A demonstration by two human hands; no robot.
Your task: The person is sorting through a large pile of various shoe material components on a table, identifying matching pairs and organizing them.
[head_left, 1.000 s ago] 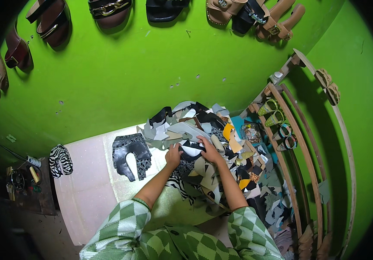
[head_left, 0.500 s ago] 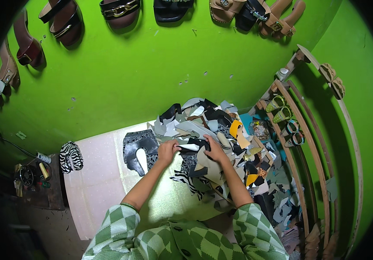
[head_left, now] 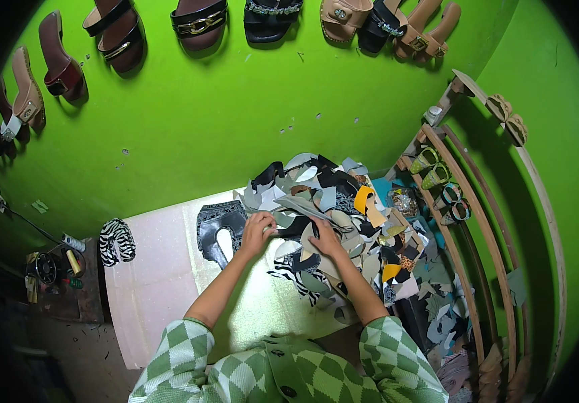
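Observation:
Over the near left edge of a heap of cut material scraps [head_left: 373, 232], my two hands work close together. A black scrap [head_left: 294, 228] stretches between them. My left hand [head_left: 258, 232] has its fingers curled and pinched at the scrap's left end. At the other end, my right hand [head_left: 326, 238] closes its thumb and fingers on the scrap, partly hidden among pale pieces. Left of my left hand lies a black patterned piece [head_left: 210, 230] with a rounded cut-out. A zebra-print scrap [head_left: 296, 277] lies below my hands, beside grey and cream offcuts.
The pale table [head_left: 151, 295] meets a green wall hung with sandals [head_left: 198, 23]. A zebra-print roll [head_left: 116, 242] sits at the table's left. A dark low stand [head_left: 67, 289] holds spools. On the right stands a wooden rack [head_left: 467, 235] with sandals; scraps spill down beside it.
Both hands have shifted slightly; the white piece between them is gone from there and a black scrap shows instead. Grey and cream scraps near my right hand have moved. The view has turned slightly.

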